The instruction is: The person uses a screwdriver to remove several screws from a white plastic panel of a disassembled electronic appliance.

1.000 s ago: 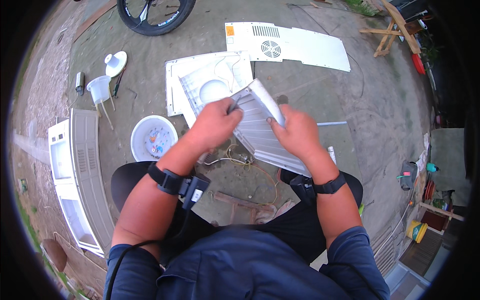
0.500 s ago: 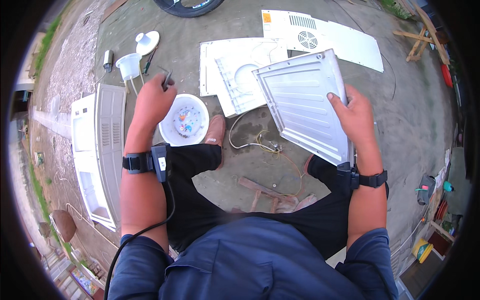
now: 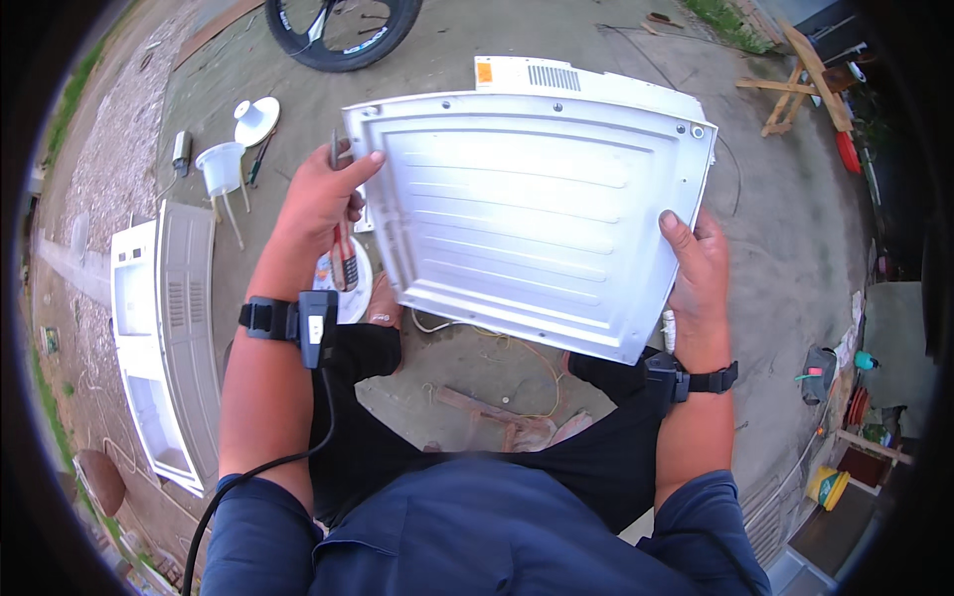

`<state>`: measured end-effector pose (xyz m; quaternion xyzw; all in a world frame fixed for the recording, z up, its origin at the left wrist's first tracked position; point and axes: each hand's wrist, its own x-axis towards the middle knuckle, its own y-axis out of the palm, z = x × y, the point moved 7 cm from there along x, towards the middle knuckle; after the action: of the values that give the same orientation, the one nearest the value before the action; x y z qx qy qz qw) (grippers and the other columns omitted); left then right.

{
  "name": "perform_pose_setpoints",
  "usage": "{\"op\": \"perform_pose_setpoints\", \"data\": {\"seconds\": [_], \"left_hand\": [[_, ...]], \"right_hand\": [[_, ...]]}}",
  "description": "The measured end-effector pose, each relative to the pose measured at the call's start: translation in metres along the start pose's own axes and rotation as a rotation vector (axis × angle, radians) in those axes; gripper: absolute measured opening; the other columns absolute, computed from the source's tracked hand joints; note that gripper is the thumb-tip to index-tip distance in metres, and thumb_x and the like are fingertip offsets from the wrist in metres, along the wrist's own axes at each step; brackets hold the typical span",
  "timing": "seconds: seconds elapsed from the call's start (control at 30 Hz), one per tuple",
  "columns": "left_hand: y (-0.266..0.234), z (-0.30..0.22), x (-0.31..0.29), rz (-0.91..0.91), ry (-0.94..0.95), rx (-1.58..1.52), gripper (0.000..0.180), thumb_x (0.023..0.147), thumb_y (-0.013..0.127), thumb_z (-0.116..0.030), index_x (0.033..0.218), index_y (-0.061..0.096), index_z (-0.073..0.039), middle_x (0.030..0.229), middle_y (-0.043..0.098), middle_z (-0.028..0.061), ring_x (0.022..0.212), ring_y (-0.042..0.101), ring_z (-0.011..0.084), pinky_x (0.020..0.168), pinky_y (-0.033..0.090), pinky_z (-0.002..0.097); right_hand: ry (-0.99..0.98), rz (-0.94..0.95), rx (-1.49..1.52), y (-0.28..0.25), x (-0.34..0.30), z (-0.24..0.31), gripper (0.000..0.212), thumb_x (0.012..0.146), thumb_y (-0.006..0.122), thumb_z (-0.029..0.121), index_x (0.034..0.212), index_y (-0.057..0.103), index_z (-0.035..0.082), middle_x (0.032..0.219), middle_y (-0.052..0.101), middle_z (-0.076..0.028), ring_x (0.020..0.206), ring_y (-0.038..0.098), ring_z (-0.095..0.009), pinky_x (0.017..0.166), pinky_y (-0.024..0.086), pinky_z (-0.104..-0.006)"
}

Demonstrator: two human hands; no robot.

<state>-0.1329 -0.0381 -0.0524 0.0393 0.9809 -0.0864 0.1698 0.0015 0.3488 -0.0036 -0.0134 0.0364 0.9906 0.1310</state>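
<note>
A white ribbed metal panel [image 3: 507,209] with a raised rim and several screw holes is tilted up in front of me. My right hand [image 3: 698,268] grips its right edge, thumb on the face and fingers behind. At the opposite edge, my left hand [image 3: 323,194] is closed around red-handled pliers [image 3: 345,260], their handles pointing down toward me. The left thumb reaches out against the panel's upper left edge. Partly hidden behind the pliers and panel is a white basin [image 3: 356,304]. Another white vented panel [image 3: 606,84] shows beyond the held one.
A white appliance housing [image 3: 186,298] lies at left. A translucent tub [image 3: 221,167], a round white part [image 3: 256,121] and a grey cylinder [image 3: 182,153] sit far left. A wheel [image 3: 343,35] lies at the top, a wooden stand [image 3: 795,84] far right. Wood scraps [image 3: 497,415] lie between my feet.
The panel has swung left from my right side to the middle, its ribbed face turned more toward me. My left hand has come to its left edge, and the pliers' red handles now show.
</note>
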Motion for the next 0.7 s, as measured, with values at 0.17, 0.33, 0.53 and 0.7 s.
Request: {"op": "perform_pose_setpoints", "data": {"seconds": [0.17,0.33,0.53,0.7], "left_hand": [[-0.001,0.002,0.004,0.07,0.002,-0.021,0.031,0.095,0.071,-0.031,0.099,0.063,-0.002,0.066,0.051,-0.0022,0.05,0.044,0.0078,0.045,0.036,0.0257],[-0.003,0.0,0.004,-0.023,0.051,0.063,0.029,0.1,0.065,-0.033,0.101,0.063,-0.004,0.065,0.05,-0.0035,0.049,0.043,0.0064,0.044,0.035,0.0251],[-0.002,-0.016,-0.001,-0.055,0.136,0.177,0.028,0.1,0.064,-0.033,0.1,0.065,-0.005,0.066,0.052,-0.0032,0.051,0.045,0.0065,0.047,0.036,0.0253],[-0.007,-0.016,0.003,-0.093,0.165,0.243,0.028,0.1,0.064,-0.032,0.098,0.065,-0.004,0.067,0.052,-0.003,0.053,0.046,0.0067,0.049,0.037,0.0257]], "right_hand": [[0.045,-0.018,0.1,-0.018,-0.002,-0.012,0.047,0.094,0.072,0.02,0.13,0.057,-0.007,0.118,0.068,-0.016,0.102,0.069,-0.022,0.091,0.055,-0.0339],[0.056,0.066,-0.018,-0.015,-0.001,-0.005,0.052,0.093,0.074,0.023,0.132,0.056,-0.007,0.124,0.066,-0.013,0.112,0.063,-0.02,0.099,0.048,-0.0349],[-0.088,0.021,-0.043,-0.011,0.003,0.014,0.04,0.093,0.075,0.02,0.124,0.062,-0.001,0.113,0.066,-0.006,0.106,0.06,-0.015,0.094,0.048,-0.0314],[-0.064,0.093,-0.103,-0.005,0.0,0.019,0.04,0.088,0.079,0.018,0.121,0.064,0.0,0.112,0.066,-0.005,0.104,0.06,-0.014,0.092,0.046,-0.0293]]}}
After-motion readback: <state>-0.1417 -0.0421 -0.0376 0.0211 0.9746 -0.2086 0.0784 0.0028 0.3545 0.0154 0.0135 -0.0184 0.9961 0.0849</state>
